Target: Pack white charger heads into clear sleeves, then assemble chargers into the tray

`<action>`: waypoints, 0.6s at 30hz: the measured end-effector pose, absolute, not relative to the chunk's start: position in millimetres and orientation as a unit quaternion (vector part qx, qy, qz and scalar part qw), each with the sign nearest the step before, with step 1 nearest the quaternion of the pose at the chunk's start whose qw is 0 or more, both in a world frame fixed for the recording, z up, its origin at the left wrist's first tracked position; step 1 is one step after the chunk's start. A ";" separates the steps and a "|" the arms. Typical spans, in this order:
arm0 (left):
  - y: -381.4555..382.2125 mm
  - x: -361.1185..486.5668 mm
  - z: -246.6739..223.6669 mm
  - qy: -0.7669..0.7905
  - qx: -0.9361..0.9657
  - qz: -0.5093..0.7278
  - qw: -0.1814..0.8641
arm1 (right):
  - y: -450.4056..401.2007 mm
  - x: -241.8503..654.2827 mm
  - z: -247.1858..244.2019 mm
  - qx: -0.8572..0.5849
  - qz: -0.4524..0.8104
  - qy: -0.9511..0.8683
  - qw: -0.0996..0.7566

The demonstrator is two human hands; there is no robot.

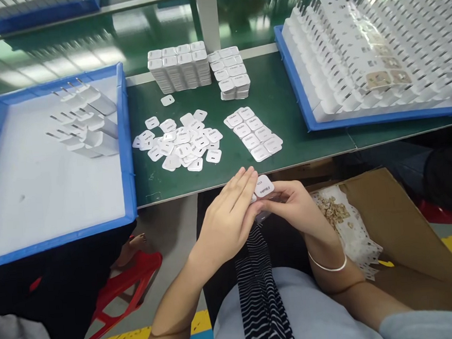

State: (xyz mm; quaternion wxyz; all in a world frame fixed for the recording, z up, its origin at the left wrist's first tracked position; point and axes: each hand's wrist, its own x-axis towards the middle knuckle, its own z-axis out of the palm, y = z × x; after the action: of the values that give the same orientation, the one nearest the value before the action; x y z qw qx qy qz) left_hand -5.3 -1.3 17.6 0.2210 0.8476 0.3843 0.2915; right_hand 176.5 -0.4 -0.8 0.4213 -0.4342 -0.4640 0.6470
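Just below the centre of the frame, 1 white cover is being gripped by the right hand, and its left side is being met by the left hand (whether that hand is gripping cannot be told). Above, loose covers are being borne by the green table, left of centre.

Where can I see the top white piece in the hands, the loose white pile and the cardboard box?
Top white piece (265,186): head view, its printed face.
Loose white pile (183,136): head view, a central piece.
Cardboard box (408,229): head view, its brown wall.
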 end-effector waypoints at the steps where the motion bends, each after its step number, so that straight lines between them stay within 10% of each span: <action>1: -0.9 -5.0 16.3 0.388 0.844 0.280 0.243 | -0.8 176.2 -0.5 -0.429 0.645 -0.469 0.424; 8: -1.6 -4.0 16.8 0.405 0.727 0.265 0.486 | -1.3 174.4 3.6 -0.395 0.624 -0.521 0.428; 18: 8.4 -3.8 21.7 0.440 0.669 0.354 0.482 | -1.5 172.4 7.4 -0.374 0.673 -0.484 0.416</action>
State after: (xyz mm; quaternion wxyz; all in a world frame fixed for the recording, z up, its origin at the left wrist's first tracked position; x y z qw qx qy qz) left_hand -3.8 8.4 21.7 0.4820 0.6695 0.4403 0.3545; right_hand 172.4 -1.5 7.4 0.4160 -0.3741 -0.4837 0.6730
